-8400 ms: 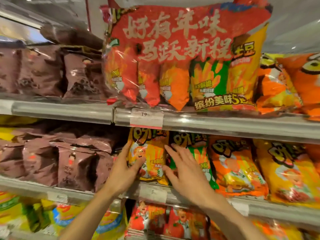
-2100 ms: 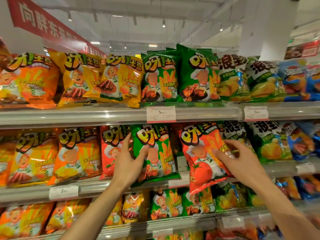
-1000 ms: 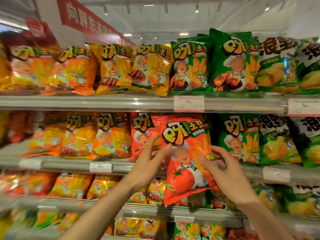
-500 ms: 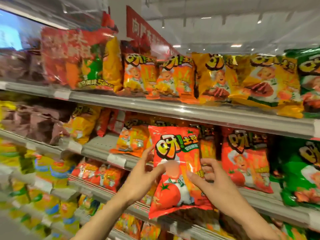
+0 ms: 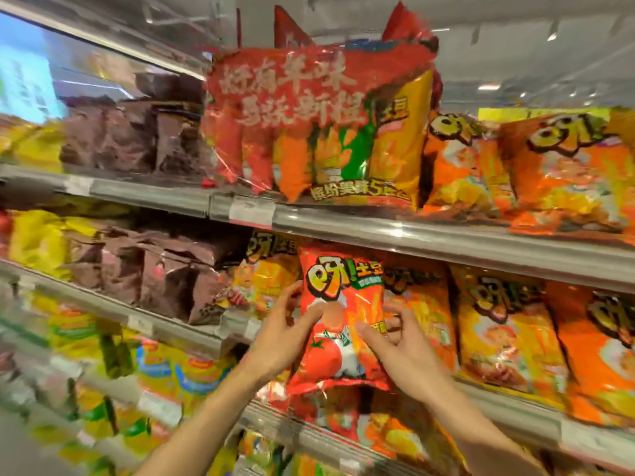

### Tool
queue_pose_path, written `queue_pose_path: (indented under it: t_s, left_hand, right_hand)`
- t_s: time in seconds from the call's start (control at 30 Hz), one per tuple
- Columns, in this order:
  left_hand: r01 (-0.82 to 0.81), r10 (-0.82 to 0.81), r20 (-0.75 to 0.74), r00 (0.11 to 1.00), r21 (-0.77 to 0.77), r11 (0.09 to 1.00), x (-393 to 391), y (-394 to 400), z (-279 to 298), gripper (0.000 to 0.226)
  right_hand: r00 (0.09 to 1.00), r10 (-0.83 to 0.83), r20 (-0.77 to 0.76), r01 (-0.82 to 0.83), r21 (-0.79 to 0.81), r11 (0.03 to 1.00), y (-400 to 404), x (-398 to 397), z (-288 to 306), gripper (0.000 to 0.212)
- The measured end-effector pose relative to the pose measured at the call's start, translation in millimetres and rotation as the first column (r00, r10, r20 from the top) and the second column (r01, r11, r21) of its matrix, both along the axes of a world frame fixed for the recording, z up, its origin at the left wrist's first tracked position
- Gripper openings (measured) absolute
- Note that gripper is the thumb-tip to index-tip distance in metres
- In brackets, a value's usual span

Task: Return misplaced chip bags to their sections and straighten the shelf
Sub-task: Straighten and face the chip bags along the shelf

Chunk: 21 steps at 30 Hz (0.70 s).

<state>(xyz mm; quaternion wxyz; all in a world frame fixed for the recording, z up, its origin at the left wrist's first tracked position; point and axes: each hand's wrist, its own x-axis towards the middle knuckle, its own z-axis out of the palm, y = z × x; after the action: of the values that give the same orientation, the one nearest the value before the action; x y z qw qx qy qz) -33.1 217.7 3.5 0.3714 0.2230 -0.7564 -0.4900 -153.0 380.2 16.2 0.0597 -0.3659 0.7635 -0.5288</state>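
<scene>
1. Red bag (image 5: pixel 338 314) upright between both hands, in front of the middle shelf (image 5: pixel 481 393).
2. Left hand (image 5: pixel 280 334) on the bag's left edge: thumb across the front near mid-height, fingers curled round the edge, pinching it.
3. Right hand (image 5: pixel 402 348) on the bag's right edge: thumb pressed on the front, fingers curled behind the edge, gripping it too.
4. Bag's top just below the upper shelf (image 5: pixel 412 235); bottom hem level with the middle shelf's front rail, hanging just past it.
5. Tomato print low on the bag's front, between the two thumbs and a little below them.
6. Yellow bag (image 5: pixel 268 273) just left of and behind the red one, partly covered by it and the left hand.
7. Orange bags (image 5: pixel 508 334) to the right on the same shelf, upright, the nearest one partly behind the right hand.
8. Brown bags (image 5: pixel 154 276) farther left on that level, well apart from the red bag.
9. Multipack (image 5: pixel 309 132) on the upper shelf directly above the red bag, more orange bags beside it to the right.
10. Blurred yellow and green packs (image 5: pixel 113 352) on the lower shelves at left; detail not readable.
</scene>
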Motion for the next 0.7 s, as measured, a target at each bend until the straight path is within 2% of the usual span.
queue_pose_path:
  t_s: [0.13,0.23,0.37,0.47,0.57,0.7]
  left_hand:
    - [-0.059,0.059,-0.016,0.998,-0.001,0.998,-7,-54,3,0.058]
    - [-0.191,0.191,-0.008,0.981,-0.135,0.972,-1,-88,-2,0.053]
    - [-0.336,0.348,-0.013,0.937,-0.303,0.892,6,-125,-7,0.055]
    - [-0.311,0.347,0.067,0.935,-0.313,0.897,4,-140,-9,0.061]
    - [-0.249,0.294,0.15,0.944,-0.261,0.933,0,-148,-17,0.07]
    - [-0.218,0.249,0.142,0.958,-0.204,0.954,-2,-157,-22,0.078]
  right_hand:
    - [0.99,-0.13,-0.056,0.128,-0.029,0.991,-53,-6,0,0.06]
    - [0.97,-0.214,-0.114,0.216,0.006,0.976,-77,-11,5,0.063]
    - [0.948,-0.275,-0.158,0.291,0.088,0.953,-101,-16,5,0.073]
    - [0.934,-0.288,-0.213,0.326,0.172,0.93,-111,-18,-2,0.071]
    - [0.906,-0.301,-0.297,0.368,0.2,0.908,-114,-21,-10,0.067]
    - [0.825,-0.265,-0.5,0.41,0.205,0.889,-115,-21,-12,0.058]
